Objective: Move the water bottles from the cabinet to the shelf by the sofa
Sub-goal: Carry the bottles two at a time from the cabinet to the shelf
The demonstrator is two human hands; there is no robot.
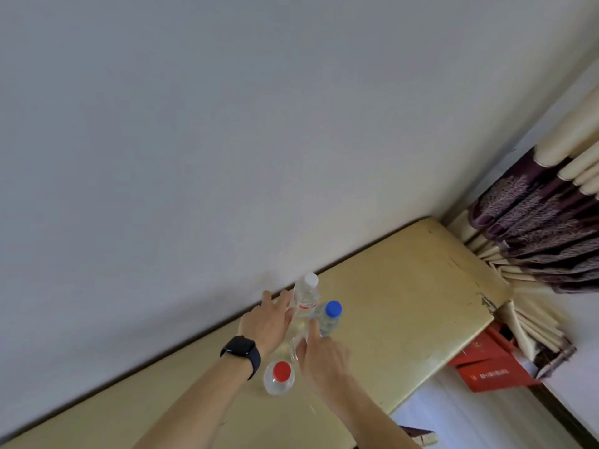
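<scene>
Our left hand (269, 322) reaches forward with its fingers straight and spread, the tips just beside the white-capped bottle (306, 296). Our right hand (322, 354) lies against that bottle's lower part, with one finger up between it and the blue-capped bottle (329, 319). We cannot tell whether it grips. The red-capped bottle (279, 379) stands between our forearms on the yellow cabinet top (405, 286).

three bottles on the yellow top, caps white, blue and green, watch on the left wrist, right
The third cap is red, not green. The head view shows the red-capped bottle, white-capped bottle and blue-capped bottle on the yellow top, watch on the left wrist.
</scene>
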